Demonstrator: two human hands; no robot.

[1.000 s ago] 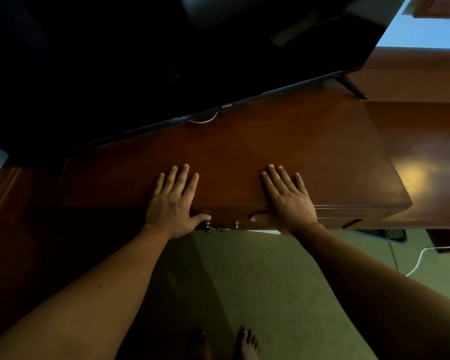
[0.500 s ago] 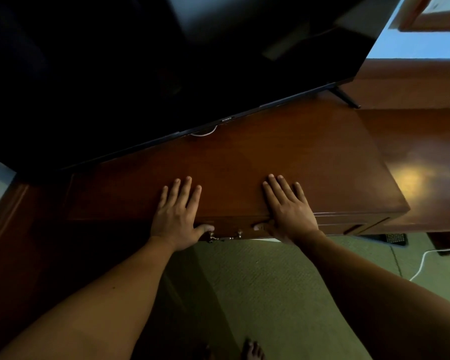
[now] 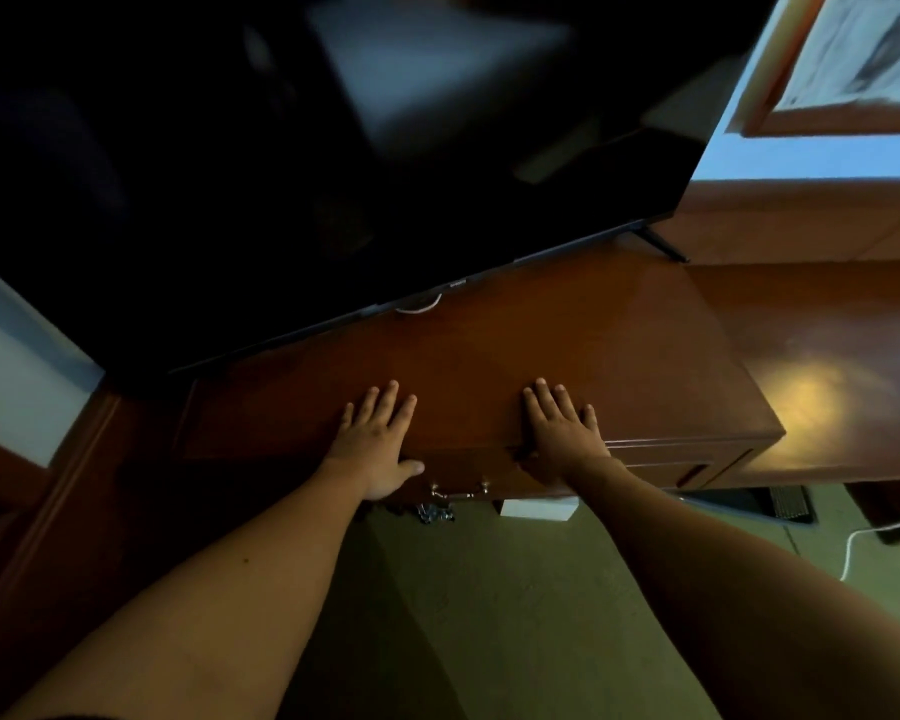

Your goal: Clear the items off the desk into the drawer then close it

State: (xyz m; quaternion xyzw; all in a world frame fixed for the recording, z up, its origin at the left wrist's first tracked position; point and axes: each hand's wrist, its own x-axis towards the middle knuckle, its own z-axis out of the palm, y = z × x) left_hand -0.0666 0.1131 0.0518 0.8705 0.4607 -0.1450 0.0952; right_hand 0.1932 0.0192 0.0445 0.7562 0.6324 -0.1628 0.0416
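My left hand [image 3: 372, 444] and right hand [image 3: 562, 433] lie flat at the front edge of the bench [image 3: 567, 356], fingers spread, holding nothing. The drawer [image 3: 468, 472] under the edge looks closed, I think; the bench top before the television [image 3: 281, 174] is free.

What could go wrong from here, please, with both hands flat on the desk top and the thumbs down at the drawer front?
1. The left hand and right hand have thumbs hooked over the desk edge onto the drawer front; a last push might pinch them.
2. The metal handle sits between the hands, so a slipping palm could knock it.
3. The television stands close behind the fingers; leaning on the desk might jolt it.
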